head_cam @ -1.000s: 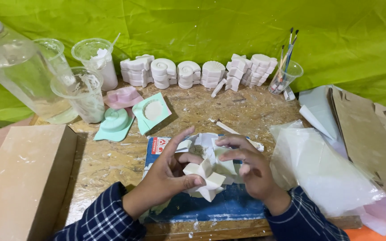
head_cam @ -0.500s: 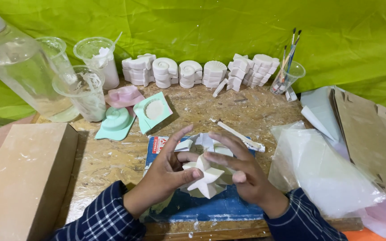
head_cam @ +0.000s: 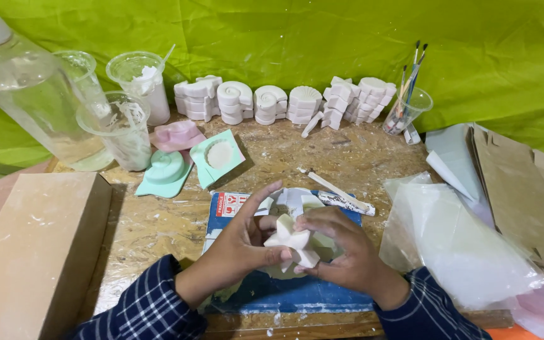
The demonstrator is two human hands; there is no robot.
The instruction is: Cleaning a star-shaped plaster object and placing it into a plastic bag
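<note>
Holding a white star-shaped plaster cast point(head_cam: 295, 244) between both hands, low at the middle of the view, just above a blue board point(head_cam: 297, 293) on the chipboard worktable point(head_cam: 158, 226). Left hand point(head_cam: 243, 242) grasping the cast from its left side, thumb pressed on the front, forefinger stretched up and free. Right hand point(head_cam: 341, 252) clenched around the cast's right and lower edge, fingertips curled under it (palm side hidden). Beneath the hands, a pale greenish mould piece point(head_cam: 303, 204), partly covered, lying on the board.

Behind, on the table: a mint shell-shaped mould point(head_cam: 166, 171) just beside a square mint mould point(head_cam: 218, 156) with a round white filling, and a pink mould point(head_cam: 179, 134) touching both at the back. Along the green cloth backdrop point(head_cam: 284, 38), a row of stacked white plaster casts point(head_cam: 284, 104) in shell and other shapes. At far left, a large clear bottle point(head_cam: 26, 94) with a white cap, next to clear plastic cups point(head_cam: 114, 129) smeared with white. At the right end of the row, a small cup of paintbrushes point(head_cam: 404, 107). White stick point(head_cam: 338, 190) lying just beyond the board. Brown cardboard box point(head_cam: 26, 252) at lower left; clear plastic bags point(head_cam: 454, 239) and flat cardboard point(head_cam: 524, 189) at right.
</note>
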